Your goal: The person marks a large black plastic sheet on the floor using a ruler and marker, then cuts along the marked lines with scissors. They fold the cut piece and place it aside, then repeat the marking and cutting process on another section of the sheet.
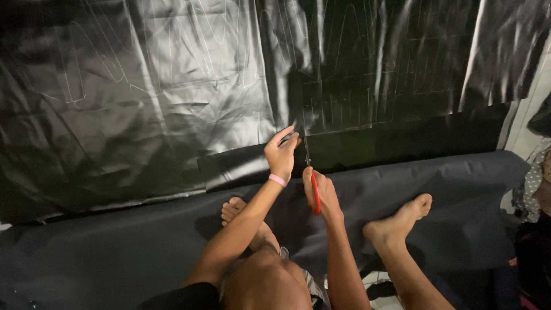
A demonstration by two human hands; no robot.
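Note:
A big sheet of shiny black material (143, 97) with faint chalk outlines covers the floor in front of me. My right hand (322, 192) grips red-handled scissors (313, 189), whose blades point away from me into the sheet's near edge. My left hand (281, 152), with a pink band at the wrist, pinches the sheet's edge just left of the blades. I sit on the floor, my two bare feet (402, 221) resting on a matte dark cloth (115, 247).
A folded flap of the black sheet (402, 135) lies along the near edge to the right. Patterned fabric and dark bundles (534, 189) sit at the far right by a pale wall strip.

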